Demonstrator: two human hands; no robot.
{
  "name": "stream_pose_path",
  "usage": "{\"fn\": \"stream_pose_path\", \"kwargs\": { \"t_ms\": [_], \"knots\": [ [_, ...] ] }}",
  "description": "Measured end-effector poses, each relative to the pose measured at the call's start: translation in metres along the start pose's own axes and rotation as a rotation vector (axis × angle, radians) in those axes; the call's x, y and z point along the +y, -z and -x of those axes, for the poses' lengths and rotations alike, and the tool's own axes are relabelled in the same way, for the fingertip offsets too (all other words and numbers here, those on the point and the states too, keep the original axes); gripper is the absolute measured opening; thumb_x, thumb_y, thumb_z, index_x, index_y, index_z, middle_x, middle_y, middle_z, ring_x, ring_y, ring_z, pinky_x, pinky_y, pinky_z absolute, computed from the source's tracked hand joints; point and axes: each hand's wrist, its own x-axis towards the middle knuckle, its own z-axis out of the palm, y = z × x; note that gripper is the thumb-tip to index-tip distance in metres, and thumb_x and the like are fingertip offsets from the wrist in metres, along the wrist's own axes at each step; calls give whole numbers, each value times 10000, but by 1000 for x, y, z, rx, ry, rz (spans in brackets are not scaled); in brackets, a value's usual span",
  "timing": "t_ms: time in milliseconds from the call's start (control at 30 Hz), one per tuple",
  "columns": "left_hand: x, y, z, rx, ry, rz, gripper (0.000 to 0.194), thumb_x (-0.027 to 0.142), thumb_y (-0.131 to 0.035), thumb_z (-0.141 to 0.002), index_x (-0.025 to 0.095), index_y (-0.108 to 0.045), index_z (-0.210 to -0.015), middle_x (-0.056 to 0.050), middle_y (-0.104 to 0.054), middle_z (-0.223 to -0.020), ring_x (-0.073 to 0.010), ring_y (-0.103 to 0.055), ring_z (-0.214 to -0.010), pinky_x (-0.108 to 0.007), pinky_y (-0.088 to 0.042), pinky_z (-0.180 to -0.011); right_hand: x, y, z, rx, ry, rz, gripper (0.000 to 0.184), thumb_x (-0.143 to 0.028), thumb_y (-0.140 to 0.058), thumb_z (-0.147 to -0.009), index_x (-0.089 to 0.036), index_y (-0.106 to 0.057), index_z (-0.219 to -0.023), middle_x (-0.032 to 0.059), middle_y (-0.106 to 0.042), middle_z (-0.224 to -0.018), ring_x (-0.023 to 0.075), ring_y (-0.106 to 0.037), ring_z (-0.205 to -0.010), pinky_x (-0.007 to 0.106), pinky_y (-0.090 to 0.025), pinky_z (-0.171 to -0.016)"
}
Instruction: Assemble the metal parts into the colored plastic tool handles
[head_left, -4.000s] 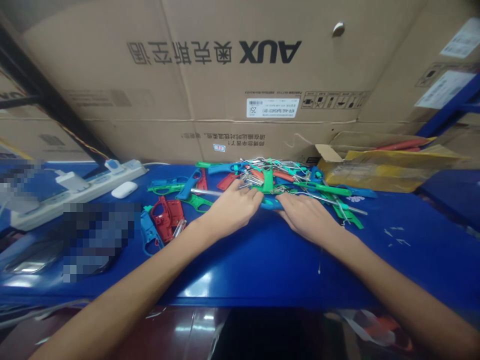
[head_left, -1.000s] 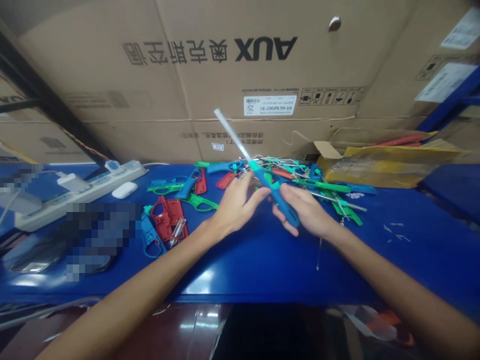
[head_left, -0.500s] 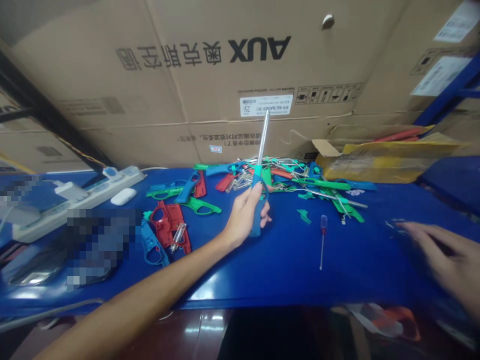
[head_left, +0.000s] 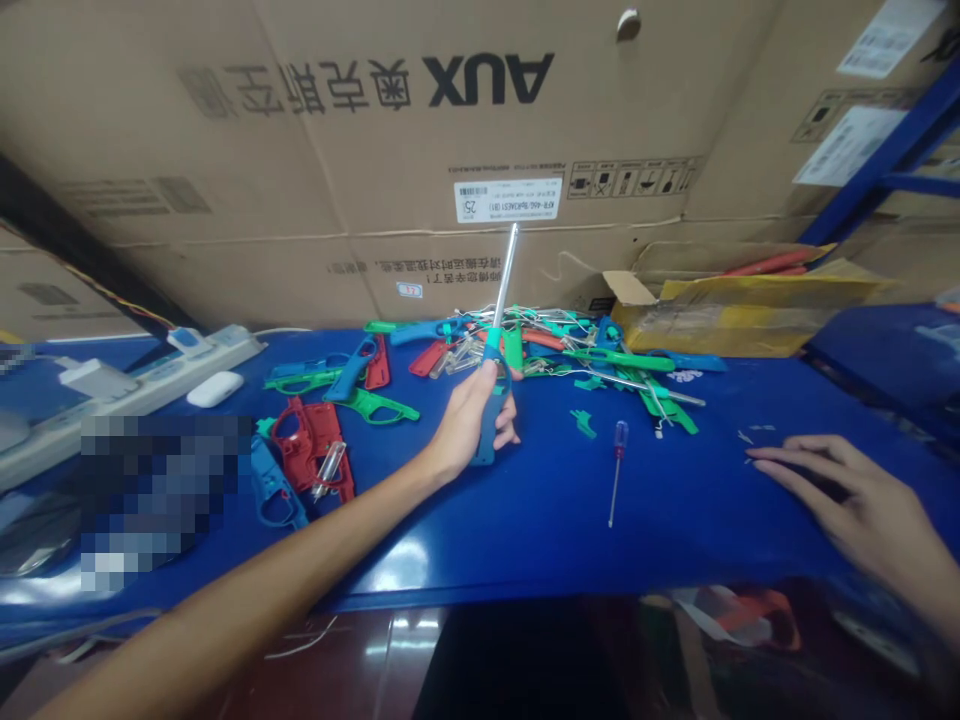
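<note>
My left hand (head_left: 466,425) is wrapped round the blue handle of a long-nosed gas lighter (head_left: 504,295), its silver tube pointing up and away. To the right, my right hand (head_left: 851,490) rests low over the blue table, with thumb and forefinger pinched at a tiny silver piece that looks like a small screw. A few more small screws (head_left: 761,428) lie just past the fingertips. Between the hands lies a screwdriver (head_left: 619,445) with a clear, purple-red handle. Near it is a small green plastic part (head_left: 583,423).
Behind the lighter spreads a pile of lighter parts (head_left: 619,358). Red, blue and green handle shells (head_left: 307,440) lie to the left, near a power strip (head_left: 150,395) and a white case (head_left: 215,389). An open carton (head_left: 720,320) stands at the back right against large cardboard boxes (head_left: 337,180).
My right hand has come down to the small screws, its fingertips now together. The whole view has shifted a little, so everything sits further left. My left hand keeps holding the lighter upright.
</note>
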Motion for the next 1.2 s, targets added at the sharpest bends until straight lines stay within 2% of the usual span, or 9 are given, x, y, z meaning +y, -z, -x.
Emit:
{"fn": "stream_pose_path", "kwargs": {
  "t_ms": [167,300,467,567,667,767,867,1000,1200],
  "knots": [
    [1,-4,-2,-9,66,2,530,705,-556,-880,189,-554,-1002,85,-447,-545,-92,-444,-361,-284,-538,-505,7,-5,0,-7,57,-30,638,-821,-448,-840,-280,-784,-878,86,-695,-984,235,-688,-898,352,-507,-812],
    [16,-15,6,-71,187,98,429,642,-531,-877,225,-469,-955,89,-449,-568,-99,-439,-365,-276,-520,-469,19,-11,-5,-70,83,-9,617,-791,-404,-864,-273,-740,-844,98,-693,-991,263,-696,-945,390,-520,-882],
    [47,-36,43,96,39,168,387,547,-650,-868,237,-459,-1001,35,-550,-779,-104,-510,-538,-218,-498,-445,20,-12,-11,-19,37,-19,558,-743,-364,-860,-253,-630,-838,153,-686,-1046,318,-687,-1016,448,-537,-906],
    [52,-41,66,223,6,189,450,560,-670,-869,210,-531,-1115,11,-571,-783,-85,-456,-506,-167,-394,-379,-19,-8,-8,53,-79,-101,516,-742,-416,-835,-257,-589,-870,140,-724,-904,323,-714,-885,443,-560,-812],
    [42,-43,79,302,38,312,500,545,-691,-855,199,-551,-1188,30,-537,-731,-51,-354,-435,-141,-270,-348,-97,-13,0,-70,-105,-313,393,-631,-542,-865,-253,-636,-912,117,-739,-880,270,-706,-811,362,-553,-741],
    [26,-42,84,403,-12,459,408,472,-662,-857,194,-559,-1137,28,-526,-753,-56,-375,-455,-148,-277,-366,-183,-36,8,-198,-65,-655,306,-527,-575,-915,-231,-641,-955,75,-726,-893,229,-696,-844,326,-551,-775],
    [13,-37,89,447,24,514,309,405,-618,-851,145,-583,-1013,-18,-561,-802,-83,-436,-515,-166,-302,-375,-241,-64,11,-224,-43,-920,255,-466,-608,-926,-213,-635,-946,56,-709,-904,204,-689,-870,301,-546,-803],
    [3,-32,98,551,-25,509,315,406,-690,-846,116,-611,-939,-49,-579,-887,-80,-464,-595,-162,-330,-412,-261,-86,19,-232,1,-1020,188,-392,-622,-947,-210,-666,-953,53,-700,-965,193,-668,-923,290,-526,-837],
    [2,-35,103,485,-69,419,410,534,-676,-877,139,-576,-827,-6,-512,-763,-83,-424,-577,-181,-335,-446,-261,-85,30,-196,69,-1017,135,-311,-654,-937,-226,-728,-863,34,-723,-891,192,-672,-852,296,-521,-802]
  ]
}}
